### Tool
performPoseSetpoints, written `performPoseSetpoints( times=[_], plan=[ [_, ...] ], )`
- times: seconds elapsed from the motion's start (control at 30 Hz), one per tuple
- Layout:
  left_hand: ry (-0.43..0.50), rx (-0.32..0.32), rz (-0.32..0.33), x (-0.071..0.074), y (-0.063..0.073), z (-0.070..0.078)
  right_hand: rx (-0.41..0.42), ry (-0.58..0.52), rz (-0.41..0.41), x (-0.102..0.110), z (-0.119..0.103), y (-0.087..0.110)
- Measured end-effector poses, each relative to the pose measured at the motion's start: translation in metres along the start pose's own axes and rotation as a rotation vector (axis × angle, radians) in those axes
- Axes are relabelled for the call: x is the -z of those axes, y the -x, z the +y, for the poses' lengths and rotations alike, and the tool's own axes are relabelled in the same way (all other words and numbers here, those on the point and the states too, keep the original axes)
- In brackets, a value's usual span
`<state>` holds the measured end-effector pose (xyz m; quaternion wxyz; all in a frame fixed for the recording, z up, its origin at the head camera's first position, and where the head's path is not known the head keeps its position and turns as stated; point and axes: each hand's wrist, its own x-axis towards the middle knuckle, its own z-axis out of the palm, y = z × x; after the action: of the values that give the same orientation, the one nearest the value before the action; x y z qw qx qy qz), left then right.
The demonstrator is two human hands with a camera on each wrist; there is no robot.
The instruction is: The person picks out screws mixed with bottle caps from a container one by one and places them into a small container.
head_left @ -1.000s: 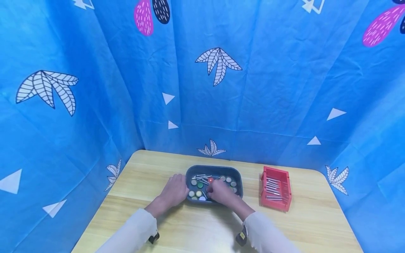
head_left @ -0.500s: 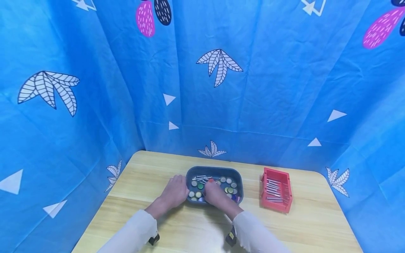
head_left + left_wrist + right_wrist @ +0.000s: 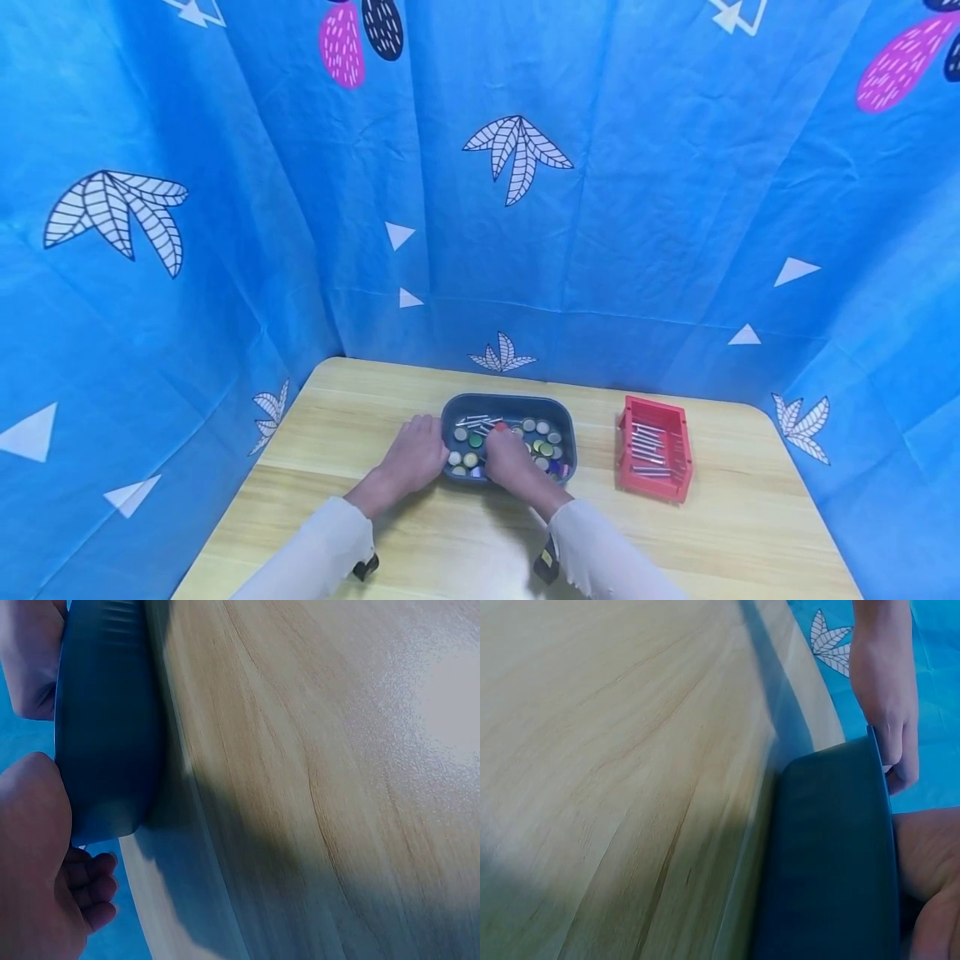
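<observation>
And the right hand (image 3: 512, 460) has slid leftward in the dark tray (image 3: 525, 397) within the last second, baring more bottle caps (image 3: 542, 427) and bringing the metal screws (image 3: 472, 422) into easier reach, I'd judge; fingertips hidden, so I can't tell that grip. The left hand (image 3: 416, 450) clasps the tray's left end. Bare bench (image 3: 735, 500) separates tray from red bin (image 3: 654, 407); the far edge runs close behind.

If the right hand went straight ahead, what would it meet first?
Likely the silver metal pieces in the dark tray, just beyond the right hand, though depth is hard to judge.
</observation>
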<state>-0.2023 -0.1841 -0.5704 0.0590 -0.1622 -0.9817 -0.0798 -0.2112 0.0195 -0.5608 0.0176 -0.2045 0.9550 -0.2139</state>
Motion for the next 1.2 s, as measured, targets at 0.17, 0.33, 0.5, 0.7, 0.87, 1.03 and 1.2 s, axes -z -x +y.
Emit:
performPoseSetpoints(
  times=[0.17, 0.33, 0.5, 0.7, 0.87, 1.03, 1.2],
  plan=[
    [0.021, 0.002, -0.002, 0.001, 0.001, -0.001, -0.014, -0.002, -0.019, 0.001, 0.0, -0.001],
    [0.045, 0.022, -0.012, 0.0, 0.0, -0.001, -0.04, -0.03, -0.063, 0.006, 0.001, -0.002],
    [0.045, 0.019, -0.012, 0.001, 0.001, 0.0, 0.012, -0.046, -0.064, 0.012, 0.008, 0.0],
    [0.031, 0.016, -0.004, 0.001, 0.001, 0.001, 0.116, -0.043, -0.025, 0.03, 0.022, 0.007],
    [0.028, 0.006, 0.0, 0.001, 0.001, 0.001, 0.177, -0.047, 0.04, 0.053, 0.039, 0.015],
    [0.058, 0.013, -0.001, 0.002, -0.001, 0.0, 0.215, -0.061, 0.164, 0.073, 0.062, 0.022],
    [0.07, 0.025, -0.011, 0.0, -0.003, -0.001, 0.181, -0.054, 0.216, 0.092, 0.083, 0.03]
  ],
)
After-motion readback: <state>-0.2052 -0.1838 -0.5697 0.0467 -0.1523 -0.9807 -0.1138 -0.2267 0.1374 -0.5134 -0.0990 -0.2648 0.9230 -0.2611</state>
